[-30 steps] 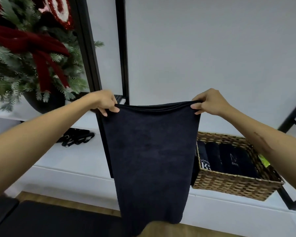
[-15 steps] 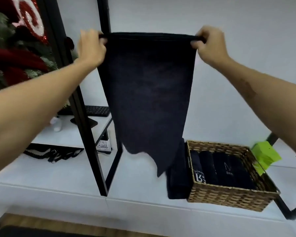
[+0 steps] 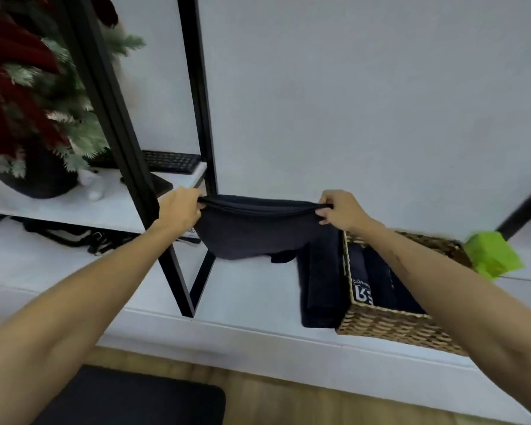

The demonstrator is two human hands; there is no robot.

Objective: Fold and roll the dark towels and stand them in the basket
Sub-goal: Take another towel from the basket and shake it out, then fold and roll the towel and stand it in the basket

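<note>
A dark towel [image 3: 252, 234] hangs stretched between my hands, low over the white shelf [image 3: 252, 289], its lower part bunching on the surface. My left hand [image 3: 180, 210] pinches its top left corner. My right hand [image 3: 339, 210] pinches the top right corner. To the right stands a wicker basket [image 3: 390, 328] with several rolled dark towels [image 3: 377, 280] upright inside. Another dark towel [image 3: 319, 286] lies folded flat against the basket's left side.
A black metal frame [image 3: 126, 148] rises at the left, with its V-shaped foot on the shelf. Behind it are a keyboard [image 3: 169, 161] and a potted Christmas tree [image 3: 34, 102]. A green object [image 3: 492, 254] sits beyond the basket. A dark mat [image 3: 135, 397] lies on the floor.
Both hands have dropped from high in front of the wall to just above the shelf, bringing the towel down so that its lower end now gathers on the surface.
</note>
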